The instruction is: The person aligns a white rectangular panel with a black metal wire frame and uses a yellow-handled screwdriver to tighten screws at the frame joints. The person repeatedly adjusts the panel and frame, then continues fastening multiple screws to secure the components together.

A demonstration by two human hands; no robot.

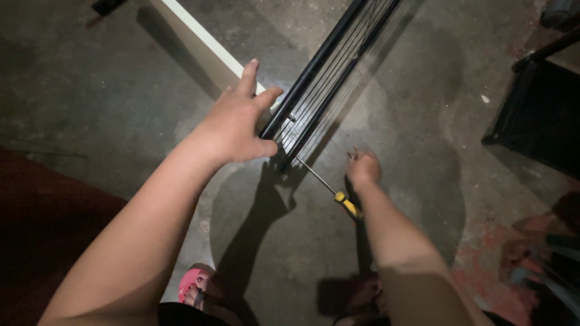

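Note:
My left hand (237, 121) hovers with fingers spread just left of a black metal wire frame (329, 66) that stands on the concrete floor and runs toward the top of the view. My right hand (364, 169) is low near the floor, fingers closed around a small object I cannot make out. A screwdriver (331, 190) with a yellow handle and thin metal shaft lies on the floor just left of my right wrist, its tip pointing at the frame's lower corner.
A white board (202, 42) lies behind the frame at upper left. A black frame piece (534, 108) stands at the right. My feet in pink sandals (194, 284) are at the bottom. A dark red mat (42, 217) lies at left.

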